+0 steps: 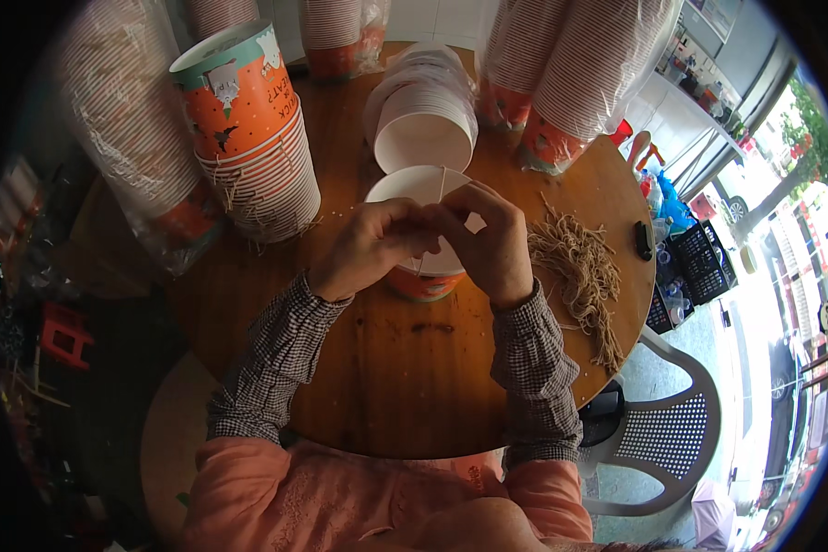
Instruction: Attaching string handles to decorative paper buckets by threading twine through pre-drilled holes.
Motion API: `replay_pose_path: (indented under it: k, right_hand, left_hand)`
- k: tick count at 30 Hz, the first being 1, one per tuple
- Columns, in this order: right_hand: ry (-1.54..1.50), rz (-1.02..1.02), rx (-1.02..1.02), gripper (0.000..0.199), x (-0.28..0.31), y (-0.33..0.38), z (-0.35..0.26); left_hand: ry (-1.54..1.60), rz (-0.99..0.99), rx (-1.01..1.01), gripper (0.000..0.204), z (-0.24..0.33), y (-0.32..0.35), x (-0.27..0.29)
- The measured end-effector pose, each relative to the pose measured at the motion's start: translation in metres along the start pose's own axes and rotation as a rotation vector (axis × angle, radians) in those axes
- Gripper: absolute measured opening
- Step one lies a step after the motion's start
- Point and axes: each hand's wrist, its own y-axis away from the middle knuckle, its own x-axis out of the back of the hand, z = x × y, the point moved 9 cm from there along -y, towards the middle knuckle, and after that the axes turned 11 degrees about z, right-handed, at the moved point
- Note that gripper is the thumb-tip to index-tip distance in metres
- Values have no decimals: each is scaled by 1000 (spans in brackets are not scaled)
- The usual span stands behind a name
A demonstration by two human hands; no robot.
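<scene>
An orange-walled paper bucket [428,285] stood upright on the round wooden table [396,386], its white inside facing up, between the person's two hands. A thin string [443,182] showed against its mouth, one length rising past the fingers to the far side of the rim, another bit showing at the near side. The left hand [373,241] and the right hand [492,244] met over the mouth, fingertips together and pinched on the string — how it ran between them was hidden.

Just beyond, a nested stack of white buckets [423,138] in clear plastic lay on its side, mouth toward the near side. To the right of the right hand spread a tangled heap of tan strings [575,267], with a small black object [644,241] near the table's right edge. On the left stood an upside-down bucket stack [248,138], bases up, string ends hanging about its lower rims.

Tall plastic-wrapped bucket stacks stood farther out — one at the far left [124,120], another at the far right [598,74]. Off the table, a grey plastic chair [662,432] stood on the near right, a black crate [702,262] beyond it, and a red stool [64,336] on the left.
</scene>
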Motion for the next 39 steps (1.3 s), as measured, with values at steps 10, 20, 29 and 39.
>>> replay_pose_path:
  k: [10,20,29,39]
  right_hand:
    - [-430,-293,-576,25,-24,15,34]
    - [-293,-283,-495,13,-25,18,38]
    - [21,-115,-83,11,-27,17,-2]
    - [3,-191,44,12,-35,18,-21]
  left_hand:
    - [52,116,-105,15,10,-1,13]
    - [-95,195,-220,12,8,-3,17]
    - [20,393,-246,13,-11,16,35]
    - [-190,406,-422,9,3,38,42]
